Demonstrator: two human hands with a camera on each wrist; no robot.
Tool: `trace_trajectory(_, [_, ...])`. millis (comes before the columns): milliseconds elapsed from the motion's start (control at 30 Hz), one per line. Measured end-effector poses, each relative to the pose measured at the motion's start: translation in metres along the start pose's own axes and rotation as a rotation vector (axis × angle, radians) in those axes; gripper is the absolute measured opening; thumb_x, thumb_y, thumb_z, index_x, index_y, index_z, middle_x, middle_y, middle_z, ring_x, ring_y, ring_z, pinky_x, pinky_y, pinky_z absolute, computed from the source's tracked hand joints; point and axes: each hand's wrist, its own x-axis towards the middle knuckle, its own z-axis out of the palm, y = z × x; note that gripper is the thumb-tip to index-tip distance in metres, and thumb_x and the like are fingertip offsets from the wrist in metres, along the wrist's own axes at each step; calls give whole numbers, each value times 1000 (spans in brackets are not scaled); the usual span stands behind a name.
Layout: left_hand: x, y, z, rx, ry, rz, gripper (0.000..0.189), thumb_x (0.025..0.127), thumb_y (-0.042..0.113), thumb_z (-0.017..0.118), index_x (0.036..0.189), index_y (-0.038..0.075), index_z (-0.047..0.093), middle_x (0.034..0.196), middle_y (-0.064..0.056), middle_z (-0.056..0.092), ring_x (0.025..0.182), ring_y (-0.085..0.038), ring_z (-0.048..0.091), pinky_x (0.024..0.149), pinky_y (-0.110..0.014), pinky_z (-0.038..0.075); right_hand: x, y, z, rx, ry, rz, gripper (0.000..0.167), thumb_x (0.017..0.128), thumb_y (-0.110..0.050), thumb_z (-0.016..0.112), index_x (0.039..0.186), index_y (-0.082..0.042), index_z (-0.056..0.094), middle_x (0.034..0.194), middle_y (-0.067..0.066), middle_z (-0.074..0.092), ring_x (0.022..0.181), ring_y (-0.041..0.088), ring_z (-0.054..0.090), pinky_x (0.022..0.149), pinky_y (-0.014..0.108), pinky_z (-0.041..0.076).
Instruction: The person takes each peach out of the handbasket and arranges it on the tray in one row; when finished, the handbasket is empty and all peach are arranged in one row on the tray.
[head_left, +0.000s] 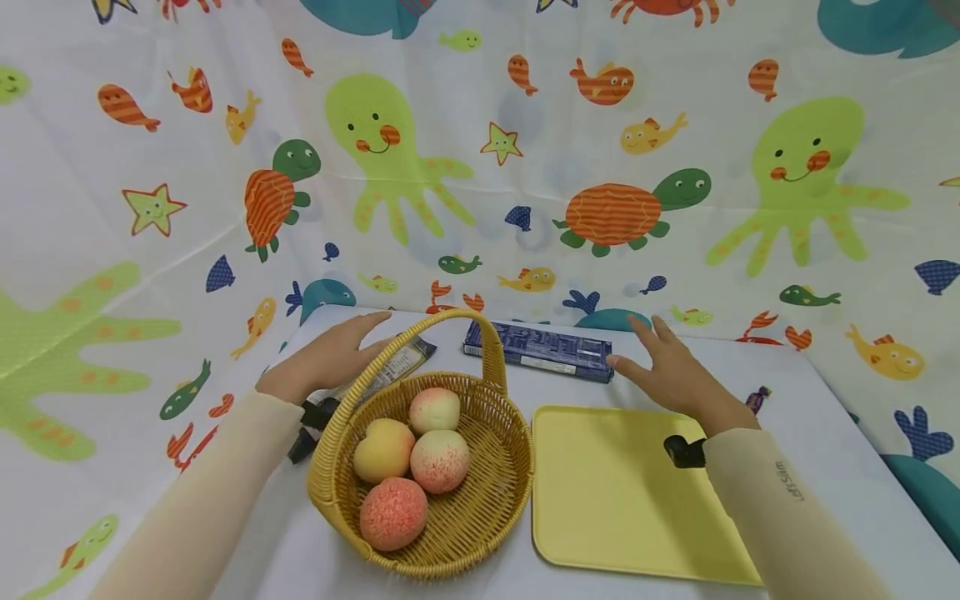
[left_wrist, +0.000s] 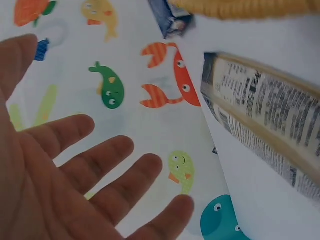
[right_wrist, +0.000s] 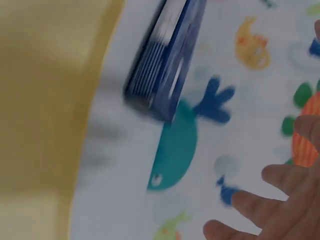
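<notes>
My left hand (head_left: 333, 357) is raised beside the handle of a yellow wicker basket (head_left: 517, 450), its fingers spread and holding nothing. Several peaches (head_left: 440, 461) lie in the left half of the basket. Behind the handle, partly hidden by it, is a printed packet (head_left: 405, 360); the left wrist view shows this packet (left_wrist: 265, 107) beyond the fingertips (left_wrist: 152, 167). My right hand (head_left: 670, 375) hovers over the far edge of a yellow tray (head_left: 622, 492), fingers extended and nothing in them. Left of its thumb lies a long dark blue box (head_left: 547, 348).
A small purple-wrapped item (head_left: 757, 400) lies beyond my right wrist. Everything stands on a white table (head_left: 832, 467). A curtain (head_left: 465, 108) printed with sea animals hangs behind and at the sides. The basket's tall handle (head_left: 491, 350) arches over its far side.
</notes>
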Motion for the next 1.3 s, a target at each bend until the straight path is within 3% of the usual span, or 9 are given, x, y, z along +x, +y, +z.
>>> trace_trajectory(167, [-28,-4,7,-140,22,-7,75,108,52,48,165,8,28,165,-23,35,145,-49,40,111,-70,36,-12,-31,23,86,13,-129,91,101,-63,56,169,-17,16,173,23,3,154,55,12,113,79,20])
trace_trajectory(300, [-44,-11,18,-255,9,-30,73,107,47,54,165,9,30,162,-24,38,143,-49,44,104,-68,47,-22,-54,43,173,36,-240,83,100,-56,63,166,-19,29,171,17,22,155,45,21,115,73,27])
trace_trajectory(433, [-54,-19,30,-355,-17,-39,68,105,40,60,162,12,36,156,-22,49,134,-46,55,90,-54,59,-31,-76,58,268,45,-351,75,99,-48,69,162,-23,40,166,9,37,154,37,31,117,67,31])
trace_trajectory(533, [-60,-24,37,-406,-33,-31,65,105,39,62,160,12,40,147,-23,57,123,-40,64,82,-42,61,-32,-90,66,329,22,-417,72,97,-45,73,160,-22,44,164,4,41,152,31,36,117,62,35])
trace_trajectory(667, [-67,-28,44,-418,-26,-2,63,105,35,63,157,7,43,141,-25,60,115,-35,68,80,-37,59,-29,-108,78,385,-48,-469,71,96,-42,75,157,-18,48,160,0,46,149,26,41,115,57,40])
trace_trajectory(833, [-72,-32,53,-411,11,61,60,104,30,64,154,2,48,144,-27,57,128,-47,58,91,-49,58,-22,-127,92,381,-143,-504,71,96,-35,77,158,-16,48,160,0,46,152,28,37,121,54,33])
trace_trajectory(1033, [-71,-34,61,-386,46,84,50,103,33,64,147,9,59,143,-16,61,134,-43,52,95,-51,52,-13,-140,107,323,-244,-525,68,97,-32,74,157,-12,47,159,4,48,151,28,38,122,51,33])
trace_trajectory(1300, [-74,-38,65,-349,58,107,52,102,29,67,150,15,56,142,-14,63,132,-41,55,95,-52,51,-2,-154,116,249,-343,-492,67,93,-24,75,155,-10,51,152,10,55,141,28,49,115,47,42])
